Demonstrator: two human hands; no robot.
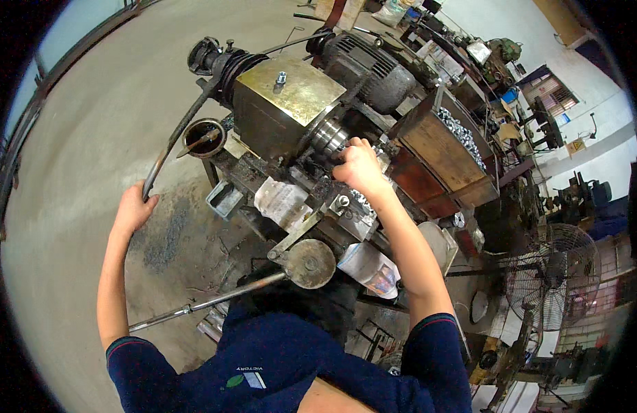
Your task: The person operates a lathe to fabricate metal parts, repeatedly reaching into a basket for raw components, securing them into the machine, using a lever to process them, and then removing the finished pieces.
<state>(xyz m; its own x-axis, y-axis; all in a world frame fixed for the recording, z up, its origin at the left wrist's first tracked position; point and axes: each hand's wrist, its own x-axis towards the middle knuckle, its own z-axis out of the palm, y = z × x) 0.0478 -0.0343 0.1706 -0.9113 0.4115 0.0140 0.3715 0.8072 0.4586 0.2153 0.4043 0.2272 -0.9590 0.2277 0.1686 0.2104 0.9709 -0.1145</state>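
Right-hand fingers [351, 153] against chuck [330, 137]

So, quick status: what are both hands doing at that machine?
Left hand closed on the long curved lever. Right hand at the metal chuck; grip unclear. Nothing blocking either hand.

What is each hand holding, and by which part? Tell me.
The left hand grips the long dark lever at its lower free end. The right hand is at the machine's chuck; whether it holds anything cannot be told.
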